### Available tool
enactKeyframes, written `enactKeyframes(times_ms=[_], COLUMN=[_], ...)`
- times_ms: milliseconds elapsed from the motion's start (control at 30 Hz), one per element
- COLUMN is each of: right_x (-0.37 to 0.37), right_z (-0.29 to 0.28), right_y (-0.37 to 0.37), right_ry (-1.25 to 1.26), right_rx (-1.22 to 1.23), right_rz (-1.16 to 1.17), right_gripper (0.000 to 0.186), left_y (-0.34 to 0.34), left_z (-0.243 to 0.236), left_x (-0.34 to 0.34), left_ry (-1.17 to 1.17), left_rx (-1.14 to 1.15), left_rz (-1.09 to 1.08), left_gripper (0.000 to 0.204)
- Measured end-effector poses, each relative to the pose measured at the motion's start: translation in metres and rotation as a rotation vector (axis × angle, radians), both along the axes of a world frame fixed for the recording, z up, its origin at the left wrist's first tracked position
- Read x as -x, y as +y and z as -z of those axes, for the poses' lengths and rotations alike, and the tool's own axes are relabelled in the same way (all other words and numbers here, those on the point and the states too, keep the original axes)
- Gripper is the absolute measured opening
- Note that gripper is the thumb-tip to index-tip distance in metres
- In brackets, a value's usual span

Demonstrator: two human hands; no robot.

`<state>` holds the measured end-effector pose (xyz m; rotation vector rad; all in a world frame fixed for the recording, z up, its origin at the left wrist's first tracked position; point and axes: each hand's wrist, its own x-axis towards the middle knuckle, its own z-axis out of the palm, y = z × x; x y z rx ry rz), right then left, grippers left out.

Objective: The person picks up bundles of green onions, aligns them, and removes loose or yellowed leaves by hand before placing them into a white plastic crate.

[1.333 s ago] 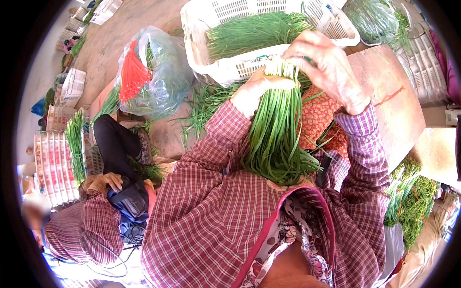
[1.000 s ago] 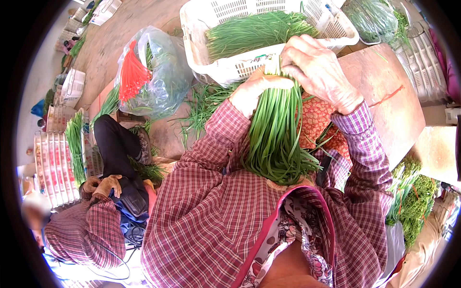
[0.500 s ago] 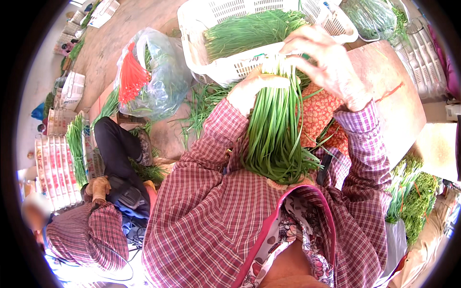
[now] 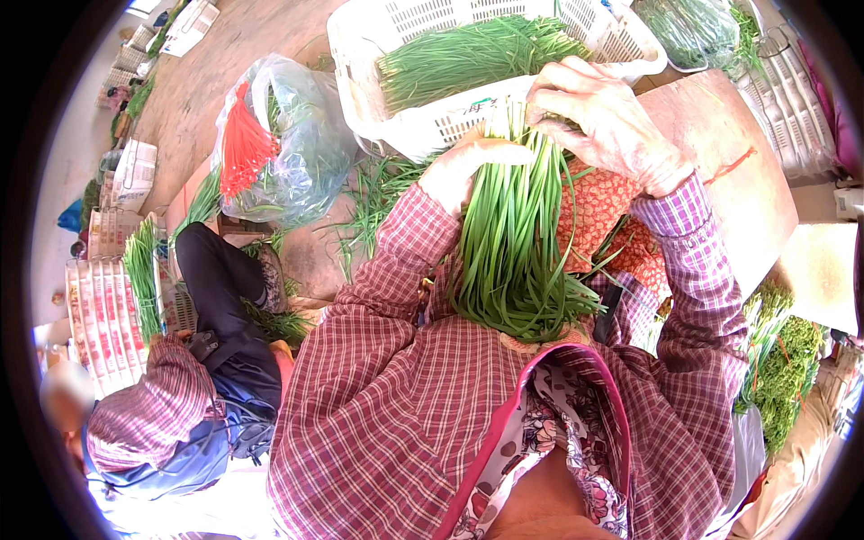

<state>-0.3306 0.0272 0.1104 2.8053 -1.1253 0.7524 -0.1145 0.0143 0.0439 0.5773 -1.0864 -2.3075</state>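
My left hand (image 4: 457,167) is closed round the pale upper end of a long bundle of green chives (image 4: 511,252), its thumb lying across the stalks; the leaves fan down onto my plaid jacket. At the top right of that bundle, my right hand (image 4: 612,126) has its fingers bent and pinched on the pale stalk ends. An orange patterned cloth (image 4: 594,211) lies behind the bundle. Just beyond my hands stands a white plastic basket (image 4: 414,130) with more chives (image 4: 468,54) inside.
A plastic bag (image 4: 301,162) with red ties (image 4: 247,144) sits left, near loose chives (image 4: 369,220). A pale board (image 4: 747,198) and stacked greens (image 4: 783,378) are right. A co-worker (image 4: 153,405) sits lower left; crates (image 4: 108,315) line the left side.
My right hand lifted with fingers apart, then came back onto the stalk tops. Both hands shifted slightly left. The co-worker's hand has moved and is now mostly hidden by a sleeve.
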Motion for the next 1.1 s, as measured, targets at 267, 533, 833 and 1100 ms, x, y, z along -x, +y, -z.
enactKeyframes(times_ms=[267, 533, 833, 1100], right_x=[-0.005, 0.003, 0.126, -0.014], right_z=[0.004, 0.013, 0.041, 0.013], right_y=[0.002, -0.008, -0.038, -0.008], right_ry=[-0.006, -0.620, -0.598, -0.337], right_rx=[0.015, -0.416, -0.041, -0.136], right_rz=[0.003, -0.034, 0.524, -0.039], right_gripper=[0.017, 0.016, 0.034, 0.084], left_y=[0.001, -0.004, -0.007, -0.017], left_z=[-0.002, 0.002, 0.010, 0.021], left_x=[0.002, 0.005, 0.010, 0.003], left_ry=[-0.010, 0.044, 0.160, 0.145], left_rx=[0.040, 0.146, 0.127, 0.164], left_rz=[-0.030, 0.024, 0.039, 0.077], left_gripper=[0.042, 0.051, 0.064, 0.052])
